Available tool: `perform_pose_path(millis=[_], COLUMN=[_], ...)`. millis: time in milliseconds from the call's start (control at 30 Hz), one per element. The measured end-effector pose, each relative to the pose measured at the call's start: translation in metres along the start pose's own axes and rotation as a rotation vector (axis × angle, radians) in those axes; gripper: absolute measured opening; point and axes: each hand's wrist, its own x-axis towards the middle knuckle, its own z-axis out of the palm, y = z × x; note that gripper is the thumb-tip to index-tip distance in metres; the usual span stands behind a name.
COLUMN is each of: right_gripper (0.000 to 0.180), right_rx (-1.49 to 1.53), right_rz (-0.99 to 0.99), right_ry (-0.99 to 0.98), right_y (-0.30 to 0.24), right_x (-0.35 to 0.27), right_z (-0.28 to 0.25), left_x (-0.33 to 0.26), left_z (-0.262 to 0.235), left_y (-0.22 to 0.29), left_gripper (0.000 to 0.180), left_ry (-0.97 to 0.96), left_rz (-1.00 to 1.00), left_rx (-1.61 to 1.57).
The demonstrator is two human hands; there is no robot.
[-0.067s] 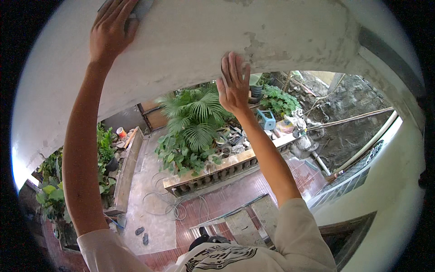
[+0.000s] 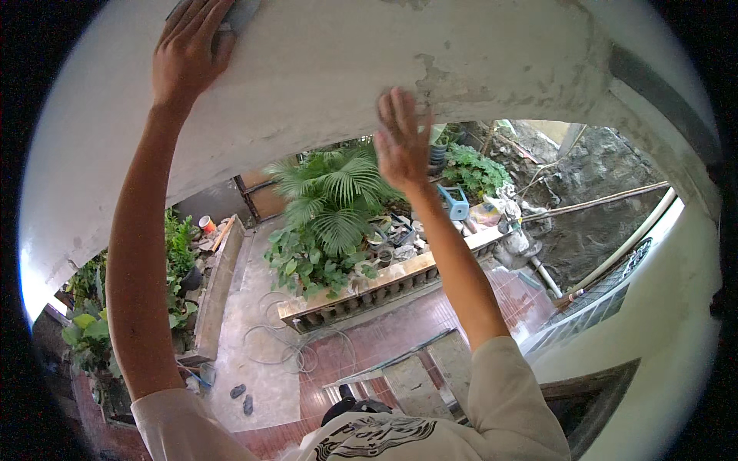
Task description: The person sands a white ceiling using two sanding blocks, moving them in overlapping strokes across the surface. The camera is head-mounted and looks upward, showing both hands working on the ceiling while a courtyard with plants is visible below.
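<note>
At the top left, my left hand point(image 2: 188, 58) is pressed against the pale plastered surface point(image 2: 307, 69) above me. Under its fingers is a flat grey piece point(image 2: 241, 14), partly cut off by the picture's edge; I cannot make out its exact kind. My right hand point(image 2: 404, 142) is raised near the lower edge of the plaster, fingers stretched out and holding nothing. Motion blurs its fingertips, and I cannot tell whether they touch the surface. Darker patchy spots mark the plaster just beyond this hand.
Far below lies a tiled floor with a coiled hose point(image 2: 296, 349) and sandals point(image 2: 242, 399). A planter wall point(image 2: 361, 288) holds leafy plants point(image 2: 330, 200) and rubble, beside a blue stool point(image 2: 453, 203). Planks point(image 2: 415, 388) lie beneath me. A metal railing point(image 2: 592, 307) runs at the right.
My right hand has shifted slightly to the right and its fingers are more blurred. The left hand stays in the same place on the grey piece.
</note>
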Motion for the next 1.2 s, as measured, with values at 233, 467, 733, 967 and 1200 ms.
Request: perform_pose_path(millis=[233, 467, 733, 967, 1200], right_gripper=[0.056, 0.061, 0.059, 0.052, 0.059], right_rx=[0.116, 0.146, 0.233, 0.055, 0.113], right_rz=[-0.157, 0.175, 0.492, 0.191, 0.197], right_ry=[0.184, 0.226, 0.322, 0.244, 0.311], right_y=[0.024, 0.029, 0.023, 0.033, 0.02], right_x=[-0.014, -0.02, -0.014, -0.024, -0.016], right_z=[0.031, 0.035, 0.021, 0.019, 0.025], left_x=[0.0, 0.0, 0.003, 0.005, 0.009], left_z=[0.001, 0.001, -0.001, 0.001, -0.002], left_y=[-0.001, -0.002, -0.001, -0.001, 0.0], left_gripper=[0.06, 0.059, 0.056, 0.055, 0.052], left_ry=[-0.025, -0.005, 0.002, 0.006, -0.013], left_rz=[-0.012, -0.015, -0.005, 0.005, 0.04], left_rx=[0.008, -0.003, 0.013, 0.035, 0.043])
